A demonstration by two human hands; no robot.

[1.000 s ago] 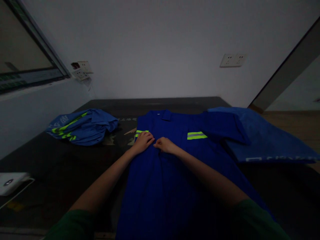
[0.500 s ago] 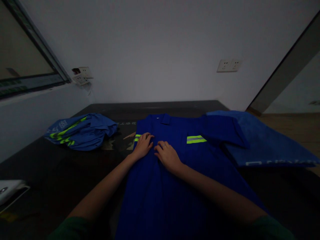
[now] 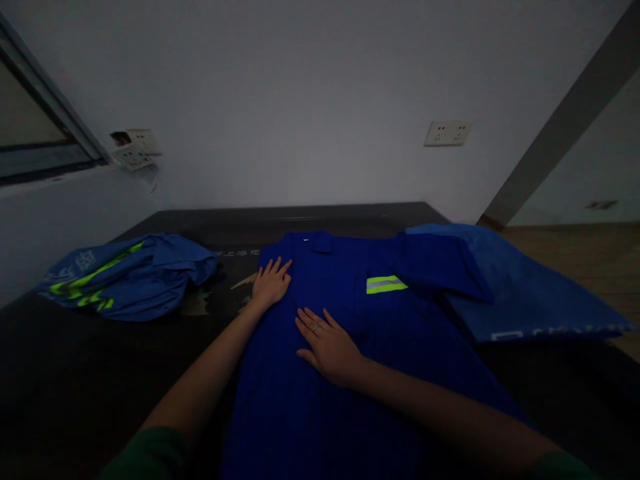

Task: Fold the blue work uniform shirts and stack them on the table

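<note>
A dark blue garment (image 3: 400, 347) with a collar and a yellow-green reflective strip (image 3: 386, 285) lies spread on a dark surface. My left hand (image 3: 271, 282) rests on its left edge below the collar, fingers spread, covering the place of the left strip. Flat on the middle of the front lies my right hand (image 3: 327, 343), a ring on one finger and its fingers apart. Neither hand grips the cloth. The garment's sleeve (image 3: 445, 263) extends to the right, over a lighter blue cloth.
A crumpled blue garment (image 3: 135, 277) with yellow-green stripes lies at the left. The lighter blue cloth (image 3: 540, 293) with white lettering spreads at the right. Behind the dark table (image 3: 295, 213) stands a wall with sockets (image 3: 447, 133); a window (image 3: 40, 133) is at the upper left.
My left hand has shifted left onto the garment's edge. My right hand has slid down the front and flattened, its fingers straighter. The view has turned slightly right.
</note>
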